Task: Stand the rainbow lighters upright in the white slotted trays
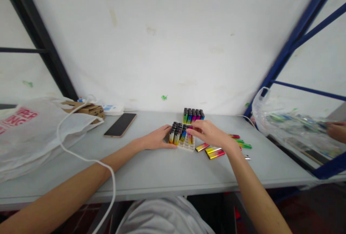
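Note:
A small white slotted tray [191, 148] stands on the table with several upright lighters [177, 133] in its left part, black-topped with shiny yellow, silver and blue bodies. My left hand [158, 138] is curled around the tray's left side, thumb along the front and fingers behind. From the right, my right hand [209, 132] pinches a pink-and-yellow lighter [190, 138] held upright over the tray's right part. Whether that lighter's base sits in a slot, I cannot tell. Loose lighters [215, 153] in red, yellow and green lie under and beside my right forearm.
Behind the tray stands a block of upright lighters [193, 115] near the wall. A phone [120, 125] lies to the left, beside a white plastic bag [40, 129] and a cable [81, 159]. At right are a blue frame [283, 61], a clear bag [283, 118] and another person's hand [336, 130].

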